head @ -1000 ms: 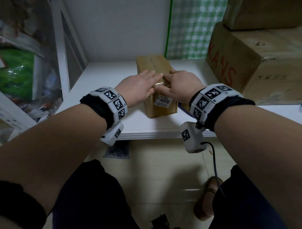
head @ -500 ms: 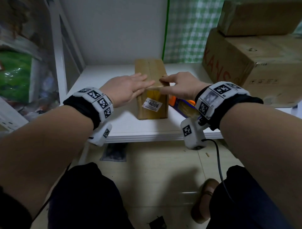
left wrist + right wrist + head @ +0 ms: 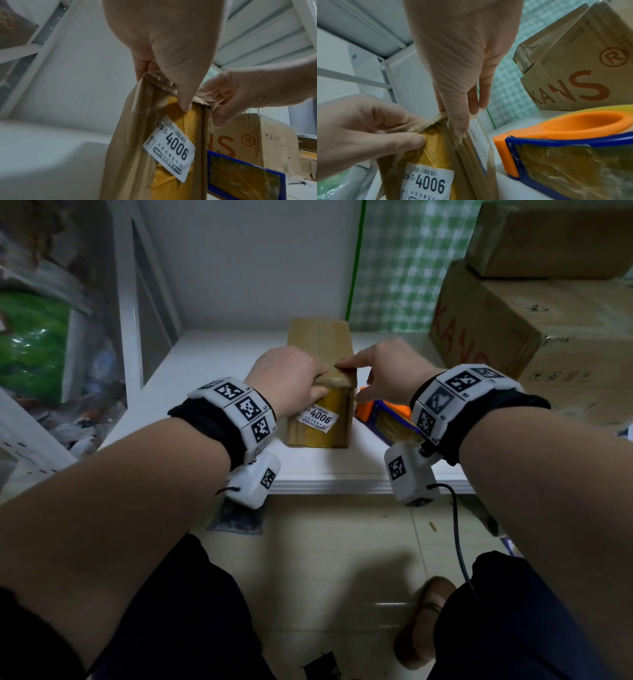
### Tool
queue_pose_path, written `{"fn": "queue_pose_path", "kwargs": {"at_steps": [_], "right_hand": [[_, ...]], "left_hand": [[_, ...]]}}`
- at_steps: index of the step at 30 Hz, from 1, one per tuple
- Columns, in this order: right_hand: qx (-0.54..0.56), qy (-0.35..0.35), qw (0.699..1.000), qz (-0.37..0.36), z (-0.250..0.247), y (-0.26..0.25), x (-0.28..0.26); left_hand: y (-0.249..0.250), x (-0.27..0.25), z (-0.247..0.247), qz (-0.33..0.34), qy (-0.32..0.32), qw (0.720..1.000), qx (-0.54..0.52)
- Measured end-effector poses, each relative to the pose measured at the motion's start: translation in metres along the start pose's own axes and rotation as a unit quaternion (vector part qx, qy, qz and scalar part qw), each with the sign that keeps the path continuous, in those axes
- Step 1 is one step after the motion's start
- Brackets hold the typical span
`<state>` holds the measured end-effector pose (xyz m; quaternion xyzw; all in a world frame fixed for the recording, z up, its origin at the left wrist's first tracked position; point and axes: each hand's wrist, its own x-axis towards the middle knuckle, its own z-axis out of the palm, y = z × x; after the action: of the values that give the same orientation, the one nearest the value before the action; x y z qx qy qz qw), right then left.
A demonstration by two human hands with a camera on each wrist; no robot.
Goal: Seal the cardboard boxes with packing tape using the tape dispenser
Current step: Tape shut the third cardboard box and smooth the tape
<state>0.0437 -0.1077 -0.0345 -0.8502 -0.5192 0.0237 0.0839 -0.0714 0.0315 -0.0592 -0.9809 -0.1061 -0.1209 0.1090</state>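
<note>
A person seated at a white shelf (image 3: 205,378) smooths packing tape over the near end of a narrow cardboard box (image 3: 320,347) that lies lengthwise on the shelf, its "4006" label (image 3: 320,417) facing the camera. The left hand (image 3: 291,378) curls over the box's near top corner, thumb pressed to the yellow-taped end face and fingers hooked over the top. The right hand (image 3: 387,371) reaches in from the other side, fingers lying narrow and nearly straight along the top edge and right face, pressing rather than gripping. Just beside the box, to its right, the orange-and-blue tape dispenser (image 3: 387,414) rests unheld on the shelf; a large "KANS" carton (image 3: 513,337) sits well apart, further right. The clear tape looks wrinkled at the corner: uneven pressing could trap creases and leave the seal lifting, and a hard push might slide the light box.
</note>
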Motion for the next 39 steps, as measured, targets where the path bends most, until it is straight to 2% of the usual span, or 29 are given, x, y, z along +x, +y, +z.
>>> {"fn": "queue_pose_path", "kwargs": {"at_steps": [7,15,24,32,39], "right_hand": [[-0.052,-0.006,0.998,-0.038,0.006,-0.003,0.003],[-0.05,-0.051,0.996,-0.058,0.002,0.001,0.008],[-0.051,-0.023,0.997,-0.06,0.004,0.002,0.013],[-0.051,-0.008,0.996,-0.073,0.016,0.0,0.01],[-0.118,-0.047,0.989,-0.07,0.01,-0.01,0.005]], "left_hand": [[0.0,0.003,0.005,0.005,0.01,0.999,0.05],[-0.001,0.001,0.007,0.028,0.038,0.998,0.043],[0.0,-0.002,0.009,0.031,0.058,0.997,0.032],[0.001,0.0,0.011,0.027,0.062,0.997,0.029],[0.0,-0.001,0.004,0.031,0.042,0.999,0.009]]}}
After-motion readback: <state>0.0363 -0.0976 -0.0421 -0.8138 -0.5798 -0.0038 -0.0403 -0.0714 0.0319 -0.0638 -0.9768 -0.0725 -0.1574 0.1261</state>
